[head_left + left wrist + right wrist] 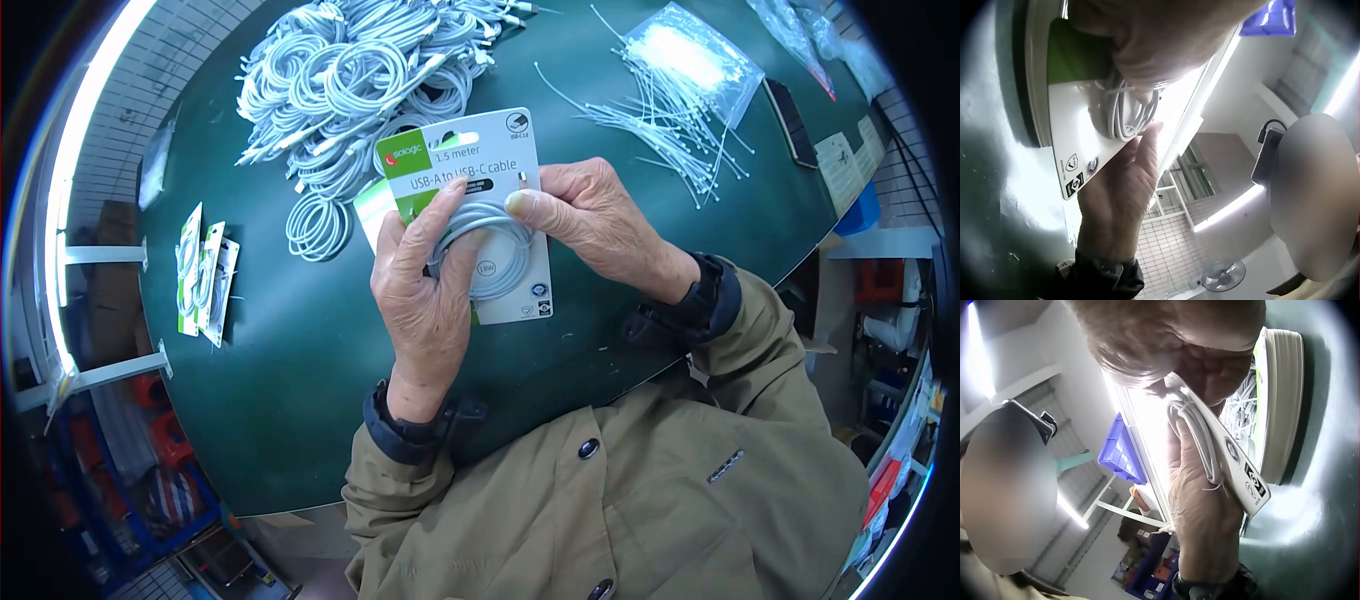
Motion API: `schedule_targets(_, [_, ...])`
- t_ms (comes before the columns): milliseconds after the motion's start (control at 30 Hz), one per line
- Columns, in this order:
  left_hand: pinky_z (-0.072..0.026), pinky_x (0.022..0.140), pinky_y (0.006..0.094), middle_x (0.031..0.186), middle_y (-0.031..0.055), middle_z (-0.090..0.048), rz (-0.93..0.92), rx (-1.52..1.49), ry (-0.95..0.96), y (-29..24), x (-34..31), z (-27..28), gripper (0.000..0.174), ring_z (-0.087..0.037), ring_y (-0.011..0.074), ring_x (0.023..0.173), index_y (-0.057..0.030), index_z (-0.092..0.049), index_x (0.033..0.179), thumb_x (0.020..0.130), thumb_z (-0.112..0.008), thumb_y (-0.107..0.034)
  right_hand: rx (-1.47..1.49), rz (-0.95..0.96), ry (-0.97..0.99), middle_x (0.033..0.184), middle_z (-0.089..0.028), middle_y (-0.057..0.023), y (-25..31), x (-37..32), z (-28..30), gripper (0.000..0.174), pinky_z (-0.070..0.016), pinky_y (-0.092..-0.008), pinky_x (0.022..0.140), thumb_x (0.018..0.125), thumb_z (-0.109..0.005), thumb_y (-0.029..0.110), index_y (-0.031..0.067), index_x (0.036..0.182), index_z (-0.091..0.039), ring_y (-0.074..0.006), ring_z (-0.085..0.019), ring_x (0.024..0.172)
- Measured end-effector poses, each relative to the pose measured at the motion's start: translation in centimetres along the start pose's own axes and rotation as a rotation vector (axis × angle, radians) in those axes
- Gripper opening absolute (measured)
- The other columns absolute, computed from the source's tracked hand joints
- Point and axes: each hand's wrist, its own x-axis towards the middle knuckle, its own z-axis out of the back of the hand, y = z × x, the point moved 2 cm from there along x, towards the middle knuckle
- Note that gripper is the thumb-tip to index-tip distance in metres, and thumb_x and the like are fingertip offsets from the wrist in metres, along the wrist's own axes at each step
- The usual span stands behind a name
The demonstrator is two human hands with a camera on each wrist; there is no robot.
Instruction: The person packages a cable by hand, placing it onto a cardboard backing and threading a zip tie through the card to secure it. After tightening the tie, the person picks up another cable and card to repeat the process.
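A white and green packaging card (539, 262) with a coiled light cable (508, 275) on its front is held up over the table. The left hand (425, 310) grips card and coil from the left, its thumb inside the coil and fingers across the front. At the card's right edge the right hand (610, 225) pinches it, thumb beside a small metal connector tip; its other fingers are partly hidden. The left wrist view shows the coil (1124, 119), the left hand (1166, 37) and right hand (1116, 200); the right wrist view shows the left thumb against the coil (1200, 437).
A big pile of coiled cables (350, 75) lies at the back. Loose white ties (660, 120), a plastic bag (700, 50) and a phone (790, 122) are at the back right. Several carded cables (207, 280) lie left. A card stack (1285, 400) stands behind the held card.
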Motion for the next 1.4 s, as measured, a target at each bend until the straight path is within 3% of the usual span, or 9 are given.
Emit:
schedule_targets(200, [-0.0547,0.098,0.0315,0.124,0.0120,-0.068,0.043,0.001,-0.009,0.8,-0.2,0.3,0.030,-0.068,0.0188,0.113,-0.0003,-0.073,0.133,0.102,-0.070,-0.001,-0.048,0.020,-0.013,0.079,-0.075,-0.0056,-0.8,0.1,-0.7,0.041,-0.0532,-0.0283,0.063,0.111,-0.062,0.033,-0.0043,0.109,-0.079,-0.0083,-0.064,0.072])
schedule_targets(533, [-0.0524,0.107,0.0363,0.134,0.0125,-0.061,0.044,-0.148,-0.016,0.7,-0.4,-0.7,0.045,-0.063,0.0220,0.124,-0.0005,-0.065,0.143,0.099,-0.074,-0.001,0.072,0.028,-0.049,0.111,-0.076,-0.0114,-0.4,0.0,-1.4,0.038,-0.0612,-0.0308,0.082,0.111,-0.061,0.028,-0.0050,0.129,-0.067,-0.0127,-0.070,0.096])
schedule_targets(633, [-0.0514,0.109,0.0381,0.138,0.0138,-0.059,0.003,-0.026,0.121,0.6,-0.2,0.0,0.051,-0.061,0.0241,0.128,-0.0014,-0.063,0.145,0.096,-0.075,0.001,0.083,0.026,-0.052,0.117,-0.074,-0.0131,-0.2,-0.1,-1.4,0.040,-0.0614,-0.0317,0.085,0.111,-0.061,0.027,-0.0049,0.134,-0.061,-0.0145,-0.071,0.101])
schedule_targets(800, [-0.0531,0.103,0.0352,0.128,0.0125,-0.067,-0.011,-0.060,0.040,1.2,-0.4,-0.6,0.037,-0.066,0.0234,0.120,-0.0051,-0.073,0.132,0.096,-0.074,0.002,0.023,0.069,-0.062,0.121,-0.072,-0.0162,-0.5,-0.1,-2.0,0.045,-0.0607,-0.0331,0.088,0.111,-0.062,0.029,-0.0053,0.139,-0.055,-0.0188,-0.070,0.106])
schedule_targets(900, [-0.0577,0.088,0.0354,0.113,0.0115,-0.069,-0.071,-0.067,-0.055,2.0,-0.6,-1.0,0.032,-0.070,0.0246,0.108,-0.0095,-0.076,0.124,0.092,-0.081,-0.004,-0.067,0.078,-0.061,0.122,-0.071,-0.0173,-0.9,-0.3,-2.4,0.048,-0.0605,-0.0345,0.089,0.110,-0.064,0.031,-0.0059,0.139,-0.053,-0.0210,-0.070,0.108])
schedule_targets(1100, [-0.0557,0.090,0.0335,0.115,0.0112,-0.070,0.047,-0.114,-0.044,2.1,-1.0,-0.8,0.017,-0.070,0.0231,0.108,-0.0058,-0.076,0.113,0.098,-0.078,-0.012,-0.126,0.119,-0.090,0.125,-0.068,-0.0201,-0.9,0.0,-2.2,0.061,-0.0608,-0.0368,0.092,0.107,-0.069,0.030,-0.0058,0.149,-0.044,-0.0233,-0.071,0.111])
schedule_targets(1200, [-0.0532,0.098,0.0318,0.118,0.0082,-0.072,0.107,-0.132,-0.008,2.1,-0.9,-0.8,0.022,-0.066,0.0168,0.113,-0.0013,-0.074,0.118,0.102,-0.076,-0.015,0.023,0.284,-0.243,0.127,-0.068,-0.0212,-1.4,0.3,-3.2,0.076,-0.0613,-0.0381,0.091,0.102,-0.076,0.022,-0.0019,0.160,-0.032,-0.0237,-0.070,0.112])
schedule_targets(1300, [-0.0530,0.101,0.0331,0.124,0.0078,-0.070,0.161,-0.237,-0.011,2.7,-1.1,-0.8,0.029,-0.066,0.0173,0.116,0.0000,-0.069,0.126,0.102,-0.077,-0.015,0.119,0.319,-0.239,0.123,-0.070,-0.0189,-0.7,0.3,-3.5,0.067,-0.0616,-0.0364,0.089,0.099,-0.079,0.013,0.0047,0.157,-0.046,-0.0234,-0.071,0.110])
schedule_targets(1400, [-0.0530,0.104,0.0341,0.131,0.0092,-0.067,0.128,-0.219,-0.016,2.3,-1.3,-0.8,0.034,-0.065,0.0180,0.118,0.0018,-0.064,0.135,0.104,-0.073,-0.011,-0.424,0.497,-0.108,0.116,-0.073,-0.0161,-0.9,0.5,-1.9,0.040,-0.0616,-0.0340,0.085,0.099,-0.078,0.012,0.0089,0.138,-0.069,-0.0228,-0.073,0.104])
